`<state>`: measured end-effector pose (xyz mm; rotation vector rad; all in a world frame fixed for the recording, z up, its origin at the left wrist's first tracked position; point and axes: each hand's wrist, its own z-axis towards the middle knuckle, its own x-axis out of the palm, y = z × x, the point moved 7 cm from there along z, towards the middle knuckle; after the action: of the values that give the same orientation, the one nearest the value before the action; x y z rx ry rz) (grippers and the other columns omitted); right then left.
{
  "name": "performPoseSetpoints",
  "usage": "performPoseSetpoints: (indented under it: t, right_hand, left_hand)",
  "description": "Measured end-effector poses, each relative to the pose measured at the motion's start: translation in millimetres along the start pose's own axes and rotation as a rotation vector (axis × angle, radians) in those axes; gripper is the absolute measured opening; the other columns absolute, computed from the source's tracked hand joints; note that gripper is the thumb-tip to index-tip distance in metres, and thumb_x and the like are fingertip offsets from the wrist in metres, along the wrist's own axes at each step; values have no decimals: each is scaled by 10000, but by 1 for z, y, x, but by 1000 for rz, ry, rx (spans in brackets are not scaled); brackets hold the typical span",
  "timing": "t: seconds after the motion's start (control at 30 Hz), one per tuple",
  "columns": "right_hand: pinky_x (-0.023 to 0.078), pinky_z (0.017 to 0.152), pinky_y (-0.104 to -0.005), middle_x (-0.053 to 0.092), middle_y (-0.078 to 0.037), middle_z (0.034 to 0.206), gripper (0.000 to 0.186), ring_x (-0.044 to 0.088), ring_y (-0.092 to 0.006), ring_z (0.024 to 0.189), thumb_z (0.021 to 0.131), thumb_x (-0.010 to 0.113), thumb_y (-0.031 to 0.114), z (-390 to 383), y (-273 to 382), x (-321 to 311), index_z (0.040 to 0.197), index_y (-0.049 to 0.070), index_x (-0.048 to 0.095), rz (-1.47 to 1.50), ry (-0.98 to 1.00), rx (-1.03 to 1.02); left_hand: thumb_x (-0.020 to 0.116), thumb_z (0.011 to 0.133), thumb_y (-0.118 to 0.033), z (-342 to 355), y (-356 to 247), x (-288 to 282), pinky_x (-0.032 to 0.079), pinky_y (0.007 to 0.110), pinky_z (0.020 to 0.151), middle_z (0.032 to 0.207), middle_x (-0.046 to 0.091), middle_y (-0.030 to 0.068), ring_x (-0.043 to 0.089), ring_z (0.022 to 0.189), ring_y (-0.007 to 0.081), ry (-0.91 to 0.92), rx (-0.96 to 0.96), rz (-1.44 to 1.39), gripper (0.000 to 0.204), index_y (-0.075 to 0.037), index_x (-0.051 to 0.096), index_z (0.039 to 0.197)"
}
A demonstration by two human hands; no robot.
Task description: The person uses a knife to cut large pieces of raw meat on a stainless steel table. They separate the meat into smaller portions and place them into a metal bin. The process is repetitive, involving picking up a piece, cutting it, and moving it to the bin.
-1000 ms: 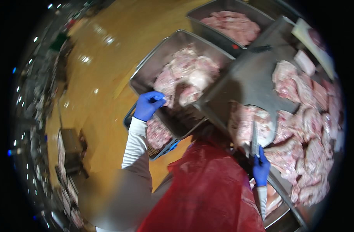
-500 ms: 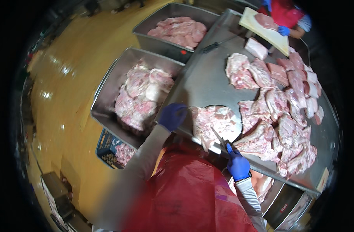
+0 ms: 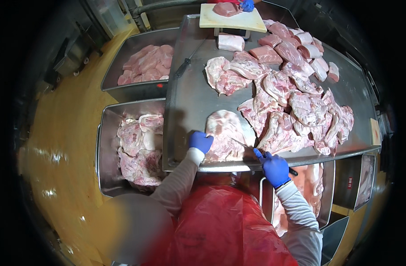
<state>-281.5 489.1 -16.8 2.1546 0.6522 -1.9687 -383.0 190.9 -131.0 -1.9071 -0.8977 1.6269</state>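
A flat, fatty slab of raw meat (image 3: 224, 128) lies near the front edge of the steel table (image 3: 192, 99). At its left edge my left hand (image 3: 201, 142), in a blue glove, is closed on the meat's rim. My right hand (image 3: 275, 169), also blue-gloved, grips a knife (image 3: 240, 143) with the forefinger stretched along it. Its thin blade points left over the slab's right side, and the dark handle end sticks out behind the hand. Just right of the slab, a pile of fatty meat cuts (image 3: 280, 128) spreads over the table.
A second knife (image 3: 183, 68) lies on the table's left side. At the far end, a co-worker's gloved hand (image 3: 247, 5) touches meat on a white cutting board (image 3: 232, 18). Steel bins of meat stand left, one nearer (image 3: 109, 173) and one farther (image 3: 123, 94); another bin (image 3: 328, 190) is below right.
My left hand has come from over the left bin onto the slab's left edge and closed there. My right hand still holds the knife by the slab. The view has shifted.
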Motion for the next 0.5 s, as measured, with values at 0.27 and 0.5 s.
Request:
performPoseSetpoints:
  t: [0.27,0.5]
  right_hand:
    - [553,746,-522,693,-233,1065,611,685,-459,839,916,568,66,-28,19,41,1508,214,553,757,22,308]
    - [556,828,-514,698,-269,1081,619,684,-466,967,923,625,49,-37,6,56,1518,196,535,1095,-170,243]
  left_hand:
    - [745,896,-139,-70,-19,15,531,403,585,737,671,122,644,616,264,-116,394,-78,129,-15,716,915]
    - [689,873,-204,-41,-41,53,569,452,625,910,666,135,687,733,302,-32,689,604,151,-77,666,952]
